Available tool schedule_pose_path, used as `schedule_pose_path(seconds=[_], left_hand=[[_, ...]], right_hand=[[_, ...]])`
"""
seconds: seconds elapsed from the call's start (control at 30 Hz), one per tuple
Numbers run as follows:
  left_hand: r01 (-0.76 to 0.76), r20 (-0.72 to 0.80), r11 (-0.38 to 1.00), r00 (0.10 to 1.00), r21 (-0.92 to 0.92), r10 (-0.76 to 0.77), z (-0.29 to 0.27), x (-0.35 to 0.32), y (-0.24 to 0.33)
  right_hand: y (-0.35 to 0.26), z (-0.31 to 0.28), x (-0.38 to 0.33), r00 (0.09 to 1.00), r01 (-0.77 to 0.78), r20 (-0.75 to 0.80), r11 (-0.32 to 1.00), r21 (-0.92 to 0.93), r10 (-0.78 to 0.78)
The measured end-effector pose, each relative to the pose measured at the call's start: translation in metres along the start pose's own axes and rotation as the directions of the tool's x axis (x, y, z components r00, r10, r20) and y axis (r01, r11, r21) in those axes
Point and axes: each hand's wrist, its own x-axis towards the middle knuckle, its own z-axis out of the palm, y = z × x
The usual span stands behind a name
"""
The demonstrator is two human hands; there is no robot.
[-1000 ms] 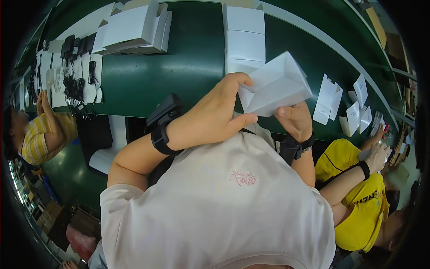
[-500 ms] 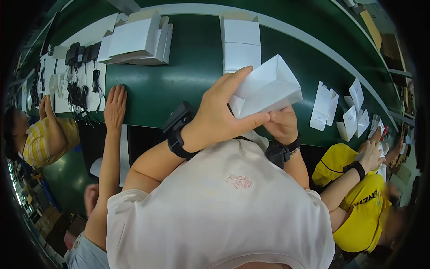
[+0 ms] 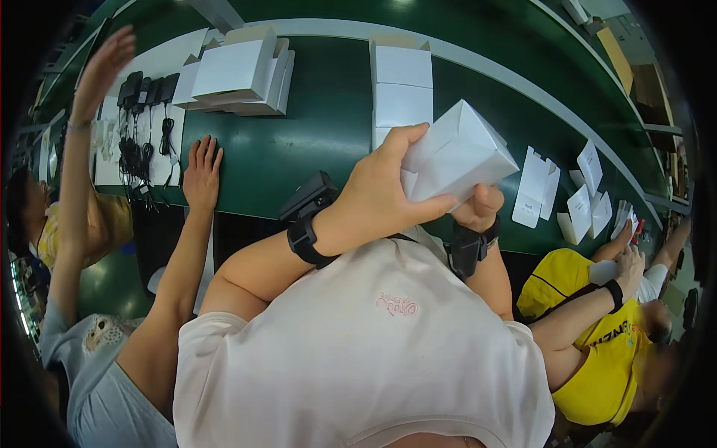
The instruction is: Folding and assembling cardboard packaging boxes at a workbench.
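Your left hand (image 3: 388,183) is clamped on the white carton (image 3: 463,153): thumb along the near lower edge, fingers over the upper-left edge. That wide span probably keeps the walls from bowing. Your right hand (image 3: 479,207) sits under the carton's near right side, fingers curled and touching it. Can't tell if it's pinching a panel or just propping, since the carton hides part of it. Likely one hand steadies while the other works the edge.

Carton is in the air in front of your chest, tilted, off the green table (image 3: 321,97). Holding it up there probably gives both hands access to its sides. Seams and folded panels show on top; can't confirm every flap is seated.

Just beyond the grip: a row of white boxes (image 3: 403,67), lined up end to end, presumably to save bench width. Beyond and left: a stack of white boxes (image 3: 231,71). Farther left: black adapters (image 3: 149,89) side by side, cords toward the table edge, likely so each can be lifted separately. Right of the grip: open cartons (image 3: 582,213) with flaps up.
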Motion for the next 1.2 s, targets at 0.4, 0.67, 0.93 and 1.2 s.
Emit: schedule_pose_path(seconds=[0.4,0.67,0.93,1.2], left_hand=[[-0.108,-0.089,0.992,0.989,0.067,0.114,0.000,-0.005,0.003],[-0.019,-0.095,0.979,0.995,-0.205,0.000,0.004,-0.002,-0.013],[-0.233,-0.117,0.939,0.971,-0.253,0.210,0.003,-0.008,-0.016],[-0.032,0.017,0.715,0.998,-0.698,0.061,0.000,-0.012,-0.005]], right_hand=[[0.000,0.016,-0.004,0.992,-0.096,-0.083,0.993,-0.065,0.090],[-0.011,0.020,-0.001,0.991,-0.085,-0.125,0.964,-0.250,0.055],[-0.009,0.009,-0.005,0.986,-0.104,-0.131,0.994,-0.038,0.099],[0.002,-0.010,-0.014,0.993,-0.017,-0.114,1.000,-0.015,0.015]])
